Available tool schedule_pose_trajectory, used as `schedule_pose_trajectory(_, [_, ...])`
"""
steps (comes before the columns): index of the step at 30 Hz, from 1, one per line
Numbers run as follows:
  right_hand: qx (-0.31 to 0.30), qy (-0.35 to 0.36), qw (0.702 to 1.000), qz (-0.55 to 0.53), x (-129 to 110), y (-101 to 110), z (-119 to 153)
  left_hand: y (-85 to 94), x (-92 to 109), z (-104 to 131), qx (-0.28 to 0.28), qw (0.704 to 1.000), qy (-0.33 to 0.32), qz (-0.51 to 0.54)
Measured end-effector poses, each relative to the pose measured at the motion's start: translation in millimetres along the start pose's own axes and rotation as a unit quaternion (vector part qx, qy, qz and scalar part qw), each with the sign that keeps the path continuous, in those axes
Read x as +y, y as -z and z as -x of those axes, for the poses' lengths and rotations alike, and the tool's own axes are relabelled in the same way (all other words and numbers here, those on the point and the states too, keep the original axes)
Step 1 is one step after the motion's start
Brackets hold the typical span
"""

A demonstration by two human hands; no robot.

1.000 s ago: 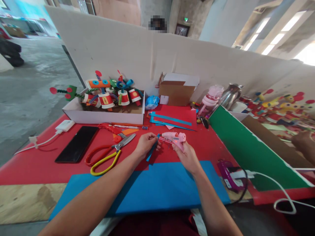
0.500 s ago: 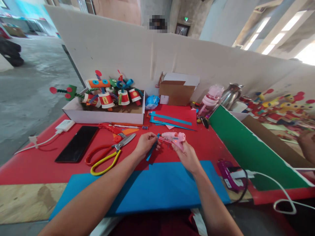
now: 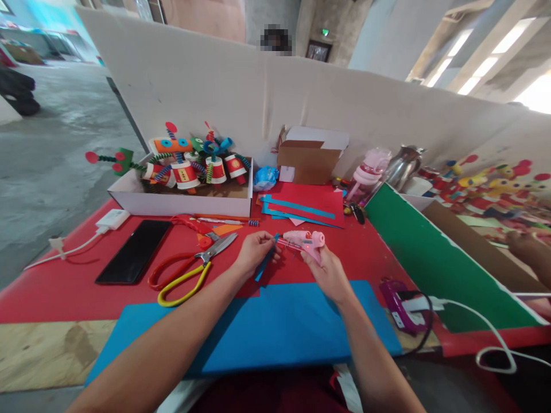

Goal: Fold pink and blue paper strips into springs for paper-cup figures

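My left hand (image 3: 257, 250) is closed on a narrow blue paper strip (image 3: 264, 265), whose lower end hangs down past the fingers. Wrapped around the handle of a pink glue gun (image 3: 310, 243) is my right hand (image 3: 327, 272). The gun's nozzle points left and meets the upper end of the strip at my left fingertips; whether glue is coming out is too small to tell. Left of my left hand lie large scissors (image 3: 196, 267) with one red and one yellow handle. Beyond the hands, blue paper strips (image 3: 297, 207) rest on red paper.
A white box (image 3: 181, 204) holds several paper-cup figures. A black phone (image 3: 134, 252) and white charger (image 3: 112, 219) lie at left. At right stand a green-sided box (image 3: 413, 258), a purple power socket (image 3: 402, 307) and a pink bottle (image 3: 368, 175). Another person's hand (image 3: 527, 249) shows at far right.
My hands, the strip and the glue gun stay almost in place. The other person's hand at far right has shifted a little to the left.
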State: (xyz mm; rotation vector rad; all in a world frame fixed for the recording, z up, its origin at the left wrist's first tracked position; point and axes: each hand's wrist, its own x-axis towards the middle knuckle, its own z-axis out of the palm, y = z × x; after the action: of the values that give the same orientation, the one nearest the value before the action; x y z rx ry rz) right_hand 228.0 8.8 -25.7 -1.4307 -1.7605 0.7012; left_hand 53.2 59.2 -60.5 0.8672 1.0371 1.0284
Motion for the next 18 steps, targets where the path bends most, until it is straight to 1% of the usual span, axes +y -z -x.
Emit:
schedule_pose_trajectory(4, [-0.004, 0.003, 1.000, -0.005, 0.7, 0.0, -0.4, -0.7, 0.5, 0.3, 0.003, 1.000, 0.000, -0.002])
schedule_pose_trajectory(9, [0.013, -0.001, 1.000, 0.023, 2.5, 0.3, -0.2, -1.1, -0.3, -0.1, 0.007, 1.000, 0.005, -0.002])
schedule_pose_trajectory(14, [0.012, 0.008, 1.000, 0.025, 0.4, 0.7, -0.4, -1.1, -1.0, -0.1, 0.007, 1.000, -0.001, -0.003])
schedule_pose_trajectory(18, [0.006, -0.001, 1.000, 0.023, -0.3, 0.3, -0.6, -0.8, -1.1, -0.6, 0.006, 1.000, 0.002, -0.010])
